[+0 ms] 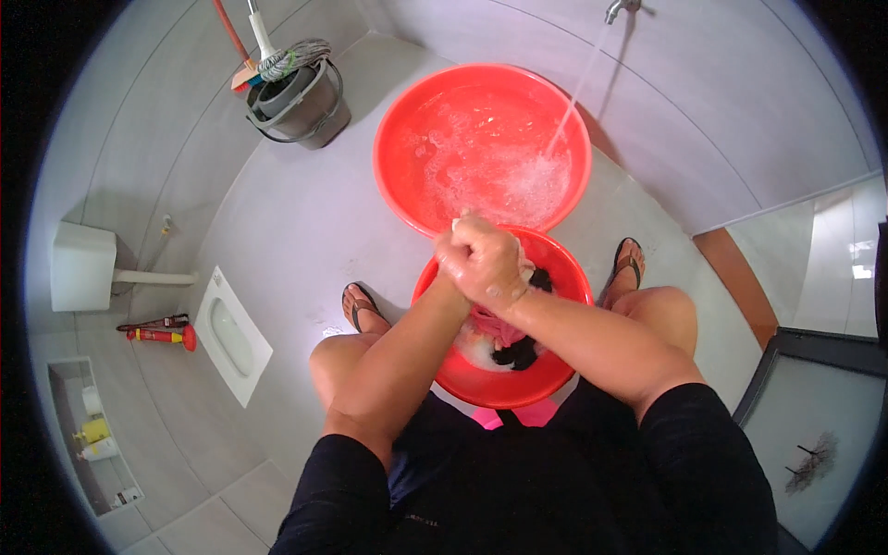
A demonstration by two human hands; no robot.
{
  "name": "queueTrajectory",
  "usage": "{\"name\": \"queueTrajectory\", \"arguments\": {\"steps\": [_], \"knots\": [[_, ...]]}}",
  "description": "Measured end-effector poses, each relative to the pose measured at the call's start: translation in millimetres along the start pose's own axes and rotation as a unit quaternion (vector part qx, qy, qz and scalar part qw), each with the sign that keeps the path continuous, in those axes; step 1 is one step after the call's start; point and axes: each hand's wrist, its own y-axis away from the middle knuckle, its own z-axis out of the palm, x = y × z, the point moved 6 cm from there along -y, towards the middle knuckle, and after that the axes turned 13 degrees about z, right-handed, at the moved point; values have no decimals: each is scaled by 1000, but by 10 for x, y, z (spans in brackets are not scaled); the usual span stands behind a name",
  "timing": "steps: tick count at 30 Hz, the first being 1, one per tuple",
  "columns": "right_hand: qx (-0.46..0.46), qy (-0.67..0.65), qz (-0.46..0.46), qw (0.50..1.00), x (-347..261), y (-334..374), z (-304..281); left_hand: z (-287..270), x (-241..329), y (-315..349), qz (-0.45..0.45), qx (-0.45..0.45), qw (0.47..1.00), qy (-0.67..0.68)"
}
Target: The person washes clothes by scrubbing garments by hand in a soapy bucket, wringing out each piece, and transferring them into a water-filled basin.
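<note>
Red small basin (504, 393) on floor (287, 240), just beside large basin (396, 148). Hands (495, 264) clenched together, gripping pale cloth (526, 265) above small basin's far edge. Floor extends from its left edge to squat toilet (231, 335).

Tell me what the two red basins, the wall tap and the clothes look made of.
Larger basin and smaller basin: likely glossy moulded plastic, given their uniform red and smooth sheen.
Tap: probably polished or plated metal, from its silvery shine.
Clothes: soft fabric, judging by crumpled folds; the fibre can't be told.
</note>
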Motion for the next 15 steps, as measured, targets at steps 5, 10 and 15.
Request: {"name": "queueTrajectory", "arguments": {"steps": [5, 10, 15], "knots": [[11, 36, 202, 979, 531, -604, -500, 1103, 62, 52, -117, 309, 866, -376], [-154, -118, 129, 973, 417, -503, -610, 1407, 347, -2, -238, 4, 713, -660], [-327, 93, 198, 919, 848, -118, -790, 1543, 861, -163, 62, 42, 778, -623]]}}
